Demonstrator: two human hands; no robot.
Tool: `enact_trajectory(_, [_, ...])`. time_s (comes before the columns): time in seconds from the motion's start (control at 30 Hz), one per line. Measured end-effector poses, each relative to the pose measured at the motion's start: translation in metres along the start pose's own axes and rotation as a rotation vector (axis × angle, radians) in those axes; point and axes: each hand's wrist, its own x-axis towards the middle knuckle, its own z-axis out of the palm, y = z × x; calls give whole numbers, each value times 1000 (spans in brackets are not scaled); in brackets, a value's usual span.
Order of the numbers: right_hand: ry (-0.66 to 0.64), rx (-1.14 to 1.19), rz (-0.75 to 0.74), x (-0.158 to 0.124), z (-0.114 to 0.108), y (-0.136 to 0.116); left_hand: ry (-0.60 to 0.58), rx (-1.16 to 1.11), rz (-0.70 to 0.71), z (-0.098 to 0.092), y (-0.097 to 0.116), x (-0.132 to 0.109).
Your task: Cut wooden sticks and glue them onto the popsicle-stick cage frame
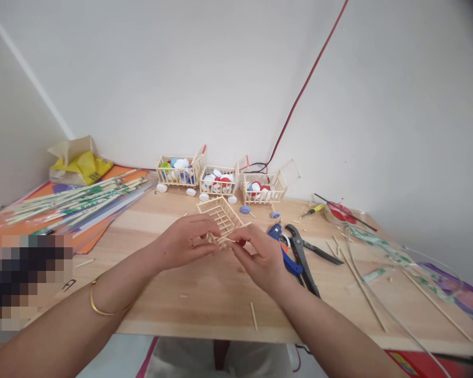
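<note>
A small open basket of thin wooden sticks is tilted between my two hands over the middle of the table. My left hand is closed, with thumb and fingers pinching the near left end of the basket. On the other side, my right hand is closed in a pinch on a short wooden stick at the basket's near edge. Fingers partly cover that near end. Just right of my right hand lies a blue glue gun, partly hidden, with black pliers beside it.
Along the wall stand three stick carts filled with bottle caps. Bundled sticks and a yellow bag lie at left. At right are a red bowl, a yellow-handled tool, loose sticks and a white cable.
</note>
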Motion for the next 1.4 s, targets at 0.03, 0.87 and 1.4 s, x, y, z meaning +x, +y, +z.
enact_trajectory(0.03, [2,-2,-8,0,0,0,5,1,5,0,0,0])
enact_trajectory(0.87, [0,9,-306,1,-6,-6,192,147,260,10,10,-4])
enact_trajectory(1.4, [-32,-40,-249,1,-19,6,271,160,-127,5,8,-2])
